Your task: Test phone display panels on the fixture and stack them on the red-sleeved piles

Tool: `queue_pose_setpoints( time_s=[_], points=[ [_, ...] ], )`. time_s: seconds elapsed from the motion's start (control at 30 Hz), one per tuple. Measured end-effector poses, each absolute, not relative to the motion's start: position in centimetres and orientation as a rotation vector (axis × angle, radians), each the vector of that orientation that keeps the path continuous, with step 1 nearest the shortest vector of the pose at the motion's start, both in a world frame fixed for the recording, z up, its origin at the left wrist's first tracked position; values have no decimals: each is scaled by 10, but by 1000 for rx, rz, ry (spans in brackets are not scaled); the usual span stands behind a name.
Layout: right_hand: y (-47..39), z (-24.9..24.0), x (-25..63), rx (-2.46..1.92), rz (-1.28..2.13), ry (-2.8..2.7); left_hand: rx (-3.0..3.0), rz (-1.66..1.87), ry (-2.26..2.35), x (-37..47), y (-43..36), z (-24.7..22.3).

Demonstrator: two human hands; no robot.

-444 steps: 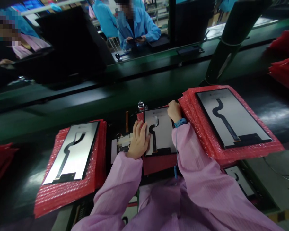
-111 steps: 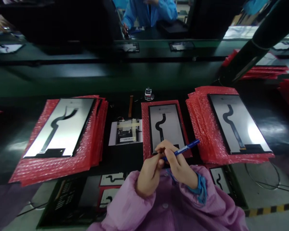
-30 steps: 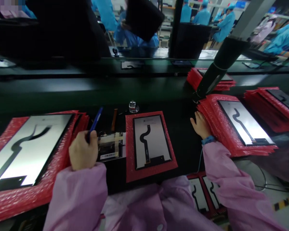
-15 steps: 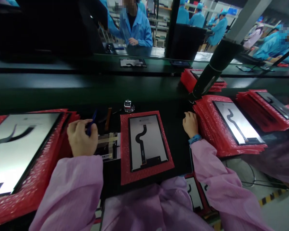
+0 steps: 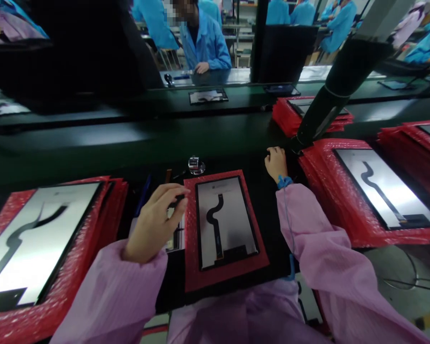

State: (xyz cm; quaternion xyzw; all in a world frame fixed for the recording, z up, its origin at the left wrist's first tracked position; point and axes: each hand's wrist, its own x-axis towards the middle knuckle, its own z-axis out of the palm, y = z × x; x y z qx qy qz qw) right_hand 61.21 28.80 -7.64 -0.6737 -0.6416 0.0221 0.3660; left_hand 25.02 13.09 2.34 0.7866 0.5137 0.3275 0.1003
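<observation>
A display panel (image 5: 236,215) with a black curved flex cable (image 5: 215,222) lies grey face up on a red bubble-wrap bag (image 5: 191,274) in front of me. My left hand (image 5: 157,217) hovers at the bag's left edge, thumb and fingers apart, with nothing visible in it. A blue pen-like tool (image 5: 143,195) lies just left of that hand. Partly hidden beneath the hand is a flat dark part with a pale border (image 5: 179,234). My right hand (image 5: 276,165) rests on the dark table right of the panel, fingers loosely spread, a blue wrist strap on its wrist.
Stacks of red bubble-wrap bags topped by panels stand left (image 5: 107,215) and right (image 5: 326,191), with another farther back (image 5: 284,117). A small clear-and-metal stand (image 5: 196,166) is behind the panel. A dark post (image 5: 329,100) slants down at right. A person in blue (image 5: 208,43) sits opposite.
My left hand has let go of the blue pen-like tool and moved right to the bag's edge. My right hand has shifted slightly away from the right stack. The view has turned a little.
</observation>
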Motion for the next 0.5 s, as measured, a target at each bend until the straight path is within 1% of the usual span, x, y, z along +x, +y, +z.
queue_pose_setpoints(
  time_s=[0.13, 0.27, 0.37, 0.5],
  points=[
    [315, -91, 632, -1645, 147, -1440, 2260, 609, 1335, 291, 161, 45],
    [348, -106, 648, -1592, 216, -1261, 2152, 370, 1272, 349, 214, 48],
    [373, -113, 650, -1607, 194, -1233, 2029, 362, 1261, 395, 262, 36],
    [396, -112, 646, -1690, 53, -1371, 1862, 586, 1330, 445, 331, 10]
  ],
)
